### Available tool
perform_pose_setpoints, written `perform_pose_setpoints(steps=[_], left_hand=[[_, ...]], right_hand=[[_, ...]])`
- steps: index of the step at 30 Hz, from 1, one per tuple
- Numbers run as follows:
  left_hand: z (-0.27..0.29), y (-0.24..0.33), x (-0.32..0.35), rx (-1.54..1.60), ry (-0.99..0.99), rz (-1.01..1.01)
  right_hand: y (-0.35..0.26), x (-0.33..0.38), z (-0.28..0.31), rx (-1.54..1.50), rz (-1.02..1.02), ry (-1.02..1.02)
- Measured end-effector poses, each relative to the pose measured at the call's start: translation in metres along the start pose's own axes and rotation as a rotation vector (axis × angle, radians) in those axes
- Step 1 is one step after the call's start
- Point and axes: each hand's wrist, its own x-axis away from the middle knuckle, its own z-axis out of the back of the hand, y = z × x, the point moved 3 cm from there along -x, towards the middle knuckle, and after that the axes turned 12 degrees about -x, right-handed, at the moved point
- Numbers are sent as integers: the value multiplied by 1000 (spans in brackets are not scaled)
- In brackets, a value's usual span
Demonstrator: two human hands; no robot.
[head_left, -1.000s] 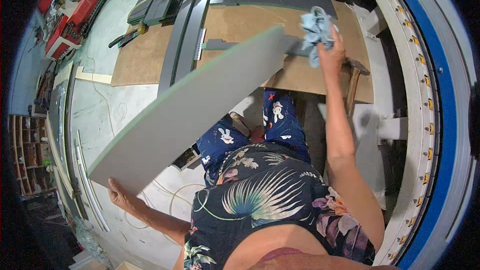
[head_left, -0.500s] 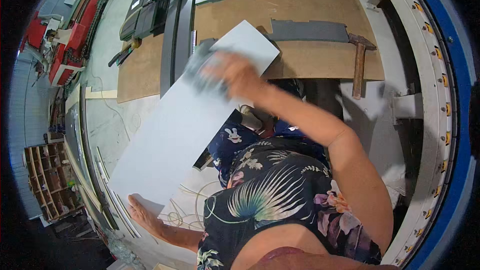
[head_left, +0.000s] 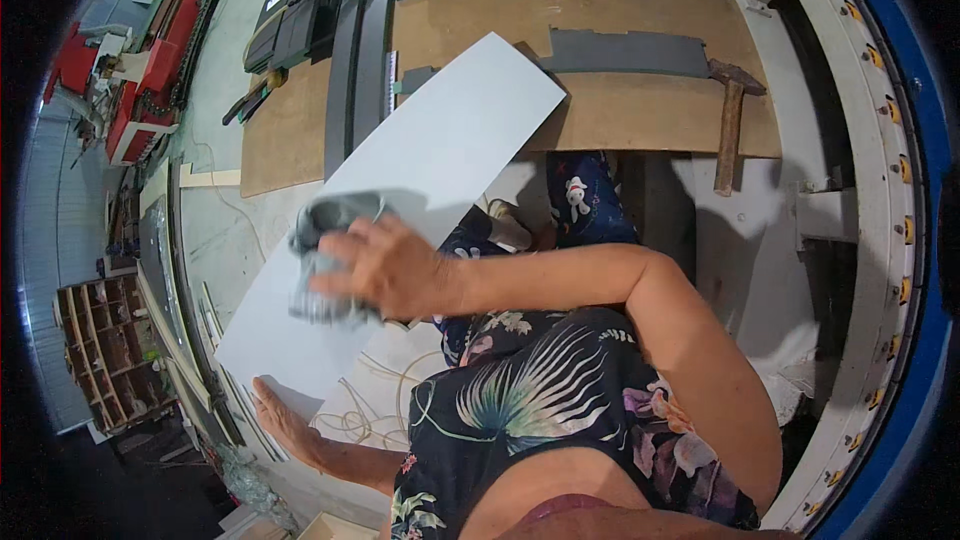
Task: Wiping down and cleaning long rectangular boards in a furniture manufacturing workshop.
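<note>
A long white panel [head_left: 445, 145] lies slantwise in front of me, its far end resting over the brown board. At its near left end, my left hand [head_left: 285, 427] grips the edge, partly hidden by the panel. My right hand [head_left: 385, 268] presses a crumpled grey-green cloth [head_left: 338, 230] against the panel's face, left of its middle. Motion blurs the cloth and the fingers on it.
A brown board [head_left: 640, 105] bears dark grey strips [head_left: 630, 52] and a wooden-handled hammer [head_left: 735, 125]. Pliers [head_left: 255, 100] lie at its left. A blue-and-white machine frame [head_left: 890, 200] stands right; a compartmented wooden rack [head_left: 105, 350] stands left. Loose cord [head_left: 370, 410] lies below the panel.
My right hand has swept the cloth down and left along the panel, from near its far end to left of its middle. My left hand stays at the near end.
</note>
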Motion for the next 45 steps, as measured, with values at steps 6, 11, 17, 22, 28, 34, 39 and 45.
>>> perform_pose_setpoints(steps=[6, 11, 17, 22, 28, 34, 39, 45], left_hand=[[6, -6, 10, -42, 136, 10], [21, -23, -7, -617, 154, -838], [-14, 23, -15, 146, -65, 10], [-20, 57, 18, 590, -72, 131], [-18, 14, -4, 763, -77, 186], [-16, 21, -7, 243, 161, 195], [-8, 35, -17, 328, 45, -21], [-3, 47, -11, 190, -12, -176]], right_hand=[[183, 35, 103, 341, -619, 299], [132, 21, 87, 364, -668, 152], [13, -39, -5, 55, -155, -55], [-73, -79, -73, -75, 114, -144], [-98, -43, -71, -138, 144, -229], [25, 16, 25, 161, -211, -108], [170, 83, 127, 444, -619, 193], [211, 138, 173, 497, -847, 364]])
